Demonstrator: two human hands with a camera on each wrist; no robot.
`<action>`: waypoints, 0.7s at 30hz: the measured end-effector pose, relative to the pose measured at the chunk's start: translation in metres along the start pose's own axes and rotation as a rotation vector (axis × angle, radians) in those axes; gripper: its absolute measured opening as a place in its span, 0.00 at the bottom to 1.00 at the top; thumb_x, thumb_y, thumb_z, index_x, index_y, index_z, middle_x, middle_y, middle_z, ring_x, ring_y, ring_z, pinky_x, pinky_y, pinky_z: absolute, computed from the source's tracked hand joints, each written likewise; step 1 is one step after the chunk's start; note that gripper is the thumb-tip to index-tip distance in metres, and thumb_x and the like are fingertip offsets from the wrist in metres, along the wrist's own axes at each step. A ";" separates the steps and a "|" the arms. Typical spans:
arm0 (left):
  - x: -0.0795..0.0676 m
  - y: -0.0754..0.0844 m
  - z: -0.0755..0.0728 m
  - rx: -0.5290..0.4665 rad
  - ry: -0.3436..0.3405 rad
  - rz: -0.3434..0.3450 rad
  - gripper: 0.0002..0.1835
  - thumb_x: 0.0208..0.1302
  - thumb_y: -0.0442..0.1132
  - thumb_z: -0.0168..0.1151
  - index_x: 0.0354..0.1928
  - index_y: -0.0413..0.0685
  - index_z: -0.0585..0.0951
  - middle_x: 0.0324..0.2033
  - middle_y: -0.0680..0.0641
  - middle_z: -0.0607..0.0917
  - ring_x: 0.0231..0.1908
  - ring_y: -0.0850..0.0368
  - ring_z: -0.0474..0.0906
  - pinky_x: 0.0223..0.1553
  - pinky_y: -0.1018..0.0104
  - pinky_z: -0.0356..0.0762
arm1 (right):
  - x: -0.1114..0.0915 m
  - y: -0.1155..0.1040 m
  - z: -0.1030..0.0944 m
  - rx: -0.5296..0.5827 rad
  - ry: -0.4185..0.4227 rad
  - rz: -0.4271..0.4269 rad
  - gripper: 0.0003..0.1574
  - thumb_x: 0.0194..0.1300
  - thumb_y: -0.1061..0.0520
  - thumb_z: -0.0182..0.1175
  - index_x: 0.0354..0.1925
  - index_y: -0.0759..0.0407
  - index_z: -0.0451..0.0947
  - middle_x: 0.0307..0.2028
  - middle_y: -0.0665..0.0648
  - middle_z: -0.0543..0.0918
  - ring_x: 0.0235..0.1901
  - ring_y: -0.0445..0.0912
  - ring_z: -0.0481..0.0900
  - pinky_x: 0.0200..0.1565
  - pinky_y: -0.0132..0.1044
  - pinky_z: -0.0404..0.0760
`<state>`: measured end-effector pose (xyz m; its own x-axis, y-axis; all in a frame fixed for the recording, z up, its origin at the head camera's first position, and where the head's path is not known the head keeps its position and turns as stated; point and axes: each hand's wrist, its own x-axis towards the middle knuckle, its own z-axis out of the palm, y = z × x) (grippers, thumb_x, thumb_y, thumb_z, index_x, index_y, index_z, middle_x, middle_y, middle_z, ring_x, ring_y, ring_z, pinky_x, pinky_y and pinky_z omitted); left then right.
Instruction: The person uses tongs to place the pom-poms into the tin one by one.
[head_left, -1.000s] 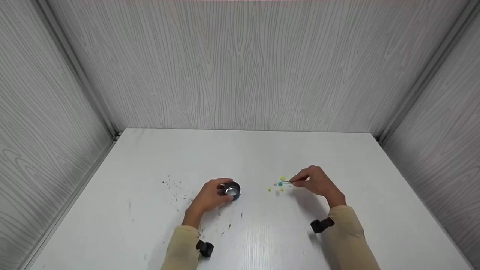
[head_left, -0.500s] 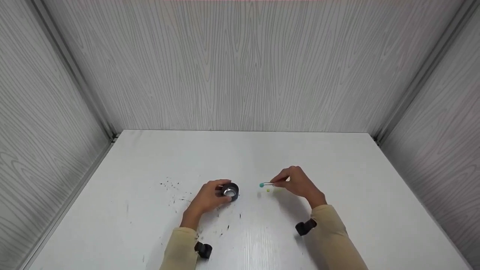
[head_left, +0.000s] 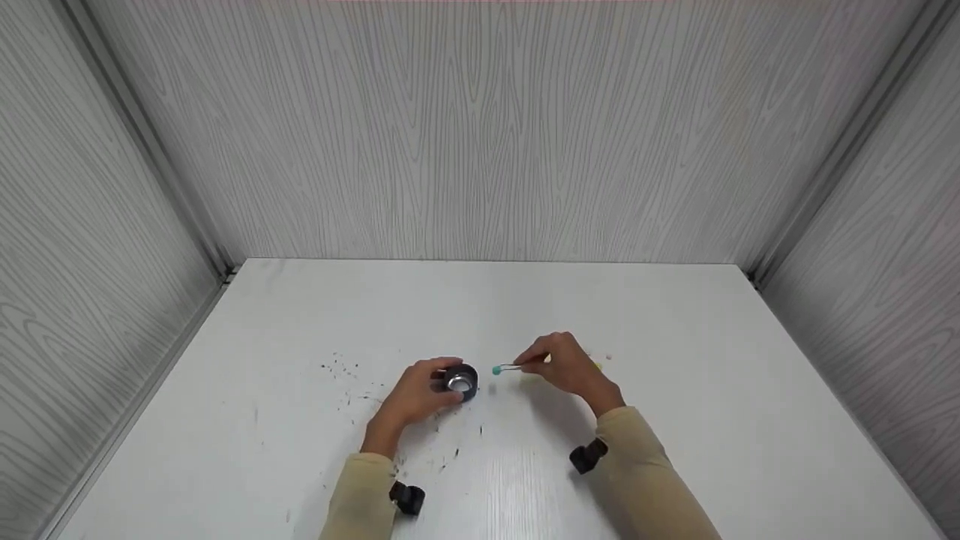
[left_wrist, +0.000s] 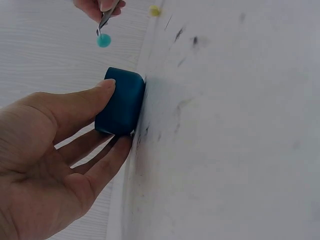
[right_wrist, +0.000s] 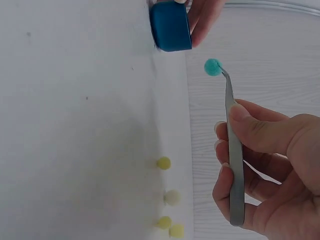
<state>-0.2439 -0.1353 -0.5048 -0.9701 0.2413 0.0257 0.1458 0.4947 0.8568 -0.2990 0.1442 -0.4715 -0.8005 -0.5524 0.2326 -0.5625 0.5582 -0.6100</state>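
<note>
My left hand [head_left: 416,391] grips a small round cup [head_left: 461,381] between thumb and fingers. The cup stands on the table with its shiny inside showing; its outer wall looks dark blue in the left wrist view. My right hand [head_left: 562,364] pinches a pair of metal tweezers [right_wrist: 235,165] with bent tips. Held at those tips is a small turquoise ball [right_wrist: 213,67], up off the table and just to the right of the cup. In the left wrist view the turquoise ball [left_wrist: 103,40] hangs apart from the cup [left_wrist: 121,101].
Several small yellow and whitish balls lie on the table under and beyond my right hand, among them a yellow ball [right_wrist: 164,163] and a pale ball [right_wrist: 172,197]. Dark specks [head_left: 341,367] mark the table left of the cup. Wood-grained panels [head_left: 480,135] surround the table.
My right hand has moved left with the tweezers and the turquoise ball, from above the other balls to close beside the cup. The left hand and the cup have stayed in place.
</note>
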 end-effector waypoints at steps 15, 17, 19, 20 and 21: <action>0.002 -0.002 0.000 -0.010 0.003 -0.011 0.30 0.64 0.33 0.72 0.69 0.42 0.77 0.65 0.34 0.79 0.64 0.35 0.79 0.66 0.43 0.77 | 0.011 -0.014 0.013 -0.002 -0.020 0.079 0.11 0.62 0.68 0.70 0.41 0.57 0.92 0.38 0.54 0.92 0.39 0.43 0.85 0.43 0.35 0.84; 0.002 -0.002 0.000 -0.009 -0.001 -0.010 0.30 0.64 0.33 0.72 0.68 0.42 0.77 0.65 0.34 0.79 0.64 0.35 0.79 0.66 0.43 0.77 | 0.012 -0.015 0.015 -0.005 -0.020 0.076 0.10 0.62 0.67 0.70 0.41 0.57 0.92 0.38 0.54 0.92 0.39 0.43 0.85 0.43 0.34 0.84; 0.001 -0.001 0.000 -0.008 0.000 -0.010 0.30 0.64 0.33 0.72 0.68 0.41 0.77 0.65 0.34 0.80 0.63 0.35 0.79 0.66 0.43 0.77 | 0.013 -0.015 0.017 -0.008 -0.013 0.054 0.10 0.62 0.67 0.70 0.41 0.58 0.92 0.38 0.55 0.92 0.40 0.45 0.86 0.43 0.35 0.84; 0.001 -0.001 0.000 -0.006 0.003 -0.009 0.30 0.64 0.33 0.72 0.68 0.41 0.77 0.64 0.34 0.80 0.63 0.35 0.79 0.66 0.43 0.77 | 0.013 -0.015 0.018 -0.008 -0.010 0.047 0.10 0.62 0.67 0.70 0.41 0.58 0.92 0.38 0.55 0.92 0.40 0.45 0.87 0.43 0.34 0.84; 0.001 0.000 0.000 -0.003 0.004 -0.008 0.30 0.63 0.33 0.72 0.68 0.41 0.77 0.64 0.35 0.81 0.63 0.36 0.80 0.65 0.43 0.77 | 0.013 -0.015 0.019 -0.010 -0.008 0.041 0.10 0.62 0.67 0.70 0.41 0.58 0.92 0.38 0.55 0.92 0.40 0.46 0.87 0.42 0.34 0.84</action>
<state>-0.2449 -0.1353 -0.5051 -0.9722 0.2334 0.0208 0.1369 0.4939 0.8587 -0.2973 0.1170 -0.4734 -0.8212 -0.5339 0.2017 -0.5314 0.5864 -0.6114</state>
